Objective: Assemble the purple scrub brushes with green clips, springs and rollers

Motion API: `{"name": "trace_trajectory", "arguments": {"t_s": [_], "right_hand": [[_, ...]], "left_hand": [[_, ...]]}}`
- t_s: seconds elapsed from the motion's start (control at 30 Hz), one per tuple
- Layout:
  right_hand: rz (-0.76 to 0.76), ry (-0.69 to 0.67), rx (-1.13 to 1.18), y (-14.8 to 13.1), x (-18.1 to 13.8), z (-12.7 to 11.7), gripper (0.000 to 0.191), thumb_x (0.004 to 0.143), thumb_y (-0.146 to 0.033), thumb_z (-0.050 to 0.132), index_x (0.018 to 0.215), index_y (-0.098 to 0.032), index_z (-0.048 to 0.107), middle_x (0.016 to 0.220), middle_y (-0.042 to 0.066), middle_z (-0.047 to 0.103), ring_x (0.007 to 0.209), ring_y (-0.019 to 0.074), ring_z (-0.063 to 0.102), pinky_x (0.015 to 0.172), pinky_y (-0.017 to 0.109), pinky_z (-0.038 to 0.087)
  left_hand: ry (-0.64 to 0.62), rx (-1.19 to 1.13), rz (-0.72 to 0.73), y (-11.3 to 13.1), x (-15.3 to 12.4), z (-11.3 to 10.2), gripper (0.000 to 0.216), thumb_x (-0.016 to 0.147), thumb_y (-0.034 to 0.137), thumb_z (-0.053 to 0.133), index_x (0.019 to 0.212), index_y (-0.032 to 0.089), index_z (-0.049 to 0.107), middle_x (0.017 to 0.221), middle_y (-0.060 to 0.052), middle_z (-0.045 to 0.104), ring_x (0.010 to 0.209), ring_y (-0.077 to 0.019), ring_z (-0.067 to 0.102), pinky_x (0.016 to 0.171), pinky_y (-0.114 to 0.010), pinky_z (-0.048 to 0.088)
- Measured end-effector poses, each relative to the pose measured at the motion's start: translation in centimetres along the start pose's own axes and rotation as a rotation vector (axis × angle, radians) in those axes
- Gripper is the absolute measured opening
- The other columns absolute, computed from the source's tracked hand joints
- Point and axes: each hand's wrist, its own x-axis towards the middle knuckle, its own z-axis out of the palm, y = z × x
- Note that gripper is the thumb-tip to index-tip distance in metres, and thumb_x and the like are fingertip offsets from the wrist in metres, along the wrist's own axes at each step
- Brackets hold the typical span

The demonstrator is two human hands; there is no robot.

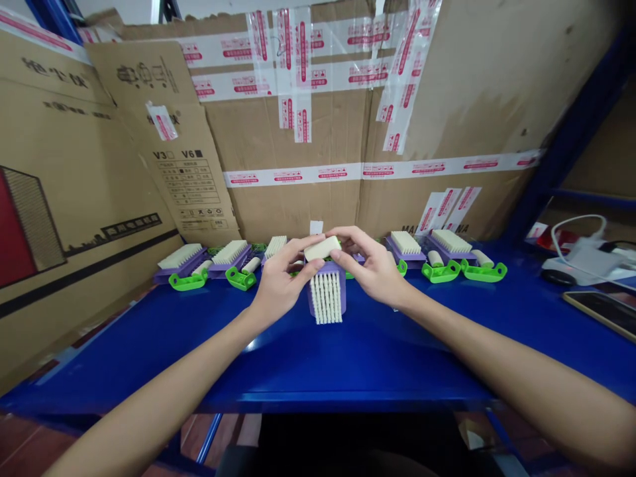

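Observation:
Between the fingertips of both hands is a small cream block with a green edge point(319, 249). My left hand point(284, 275) pinches its left end, thumb below and fingers on top. My right hand point(370, 265) grips the right end in the same way. Just under the block is a purple-based brush point(326, 298), its cream bristles facing me; I cannot tell whether the block is joined to it. The hands partly hide the brush's far end and some pieces behind.
Along the back of the blue table point(348, 371) sit several purple brushes point(228, 255) with cream rollers and green brackets point(189, 279). Taped cardboard point(298, 146) walls the back and left. At right lie a phone point(603, 311) and a white plugged-in device point(576, 258).

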Motion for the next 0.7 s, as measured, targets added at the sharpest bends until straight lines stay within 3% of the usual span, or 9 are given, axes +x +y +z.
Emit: {"name": "trace_trajectory", "arguments": {"t_s": [0.13, 0.23, 0.3, 0.37, 0.57, 0.7], "right_hand": [[0.033, 0.070, 0.006, -0.4, 0.2, -0.5, 0.021, 0.099, -0.041, 0.074, 0.111, -0.025, 0.066, 0.105, 0.004, 0.070, 0.096, 0.0220, 0.065, 0.089, 0.040, 0.053], [0.092, 0.139, 0.085, -0.4, 0.4, -1.0, 0.028, 0.092, -0.041, 0.081, 0.101, -0.025, 0.061, 0.099, 0.004, 0.071, 0.091, 0.0208, 0.065, 0.083, 0.039, 0.053], [0.134, 0.155, 0.150, -0.4, 0.6, -1.1, 0.033, 0.089, -0.043, 0.084, 0.099, -0.025, 0.058, 0.103, 0.004, 0.072, 0.091, 0.0205, 0.066, 0.082, 0.039, 0.054], [0.163, 0.156, 0.195, -0.5, 0.7, -1.2, 0.035, 0.087, -0.044, 0.085, 0.099, -0.025, 0.058, 0.103, 0.004, 0.073, 0.090, 0.0202, 0.067, 0.081, 0.038, 0.055], [0.180, 0.086, 0.229, -0.6, 0.9, -1.0, 0.035, 0.101, -0.046, 0.069, 0.132, -0.030, 0.068, 0.119, 0.005, 0.074, 0.113, 0.0245, 0.069, 0.097, 0.042, 0.057], [0.231, 0.010, 0.310, 0.4, 0.8, -0.8, 0.030, 0.105, -0.047, 0.061, 0.121, -0.025, 0.073, 0.112, 0.005, 0.078, 0.111, 0.0248, 0.071, 0.100, 0.043, 0.057]], "left_hand": [[-0.034, -0.135, -0.057, -0.7, -0.4, 0.4, 0.048, 0.105, 0.058, 0.066, 0.140, 0.026, 0.058, 0.133, -0.014, 0.073, 0.109, -0.0236, 0.076, 0.089, -0.037, 0.066], [-0.187, -0.194, -0.071, -1.5, -1.0, 0.6, 0.068, 0.096, 0.069, 0.071, 0.144, 0.026, 0.050, 0.139, -0.019, 0.069, 0.112, -0.0293, 0.077, 0.089, -0.042, 0.067], [-0.239, -0.148, -0.094, -1.8, -1.5, 0.8, 0.081, 0.084, 0.063, 0.088, 0.144, 0.026, 0.047, 0.135, -0.018, 0.070, 0.112, -0.0318, 0.077, 0.091, -0.045, 0.067], [-0.245, -0.098, -0.123, -1.9, -1.8, 1.0, 0.080, 0.084, 0.054, 0.092, 0.143, 0.026, 0.046, 0.132, -0.017, 0.071, 0.113, -0.0324, 0.077, 0.093, -0.048, 0.067], [-0.245, -0.089, -0.105, -1.3, -1.9, 1.7, 0.069, 0.095, 0.045, 0.083, 0.143, 0.027, 0.037, 0.134, -0.016, 0.069, 0.120, -0.0321, 0.075, 0.096, -0.048, 0.067], [-0.227, -0.077, -0.070, -1.4, -1.8, 1.8, 0.069, 0.094, 0.045, 0.083, 0.139, 0.028, 0.034, 0.133, -0.015, 0.069, 0.122, -0.0323, 0.074, 0.096, -0.048, 0.066]]}}
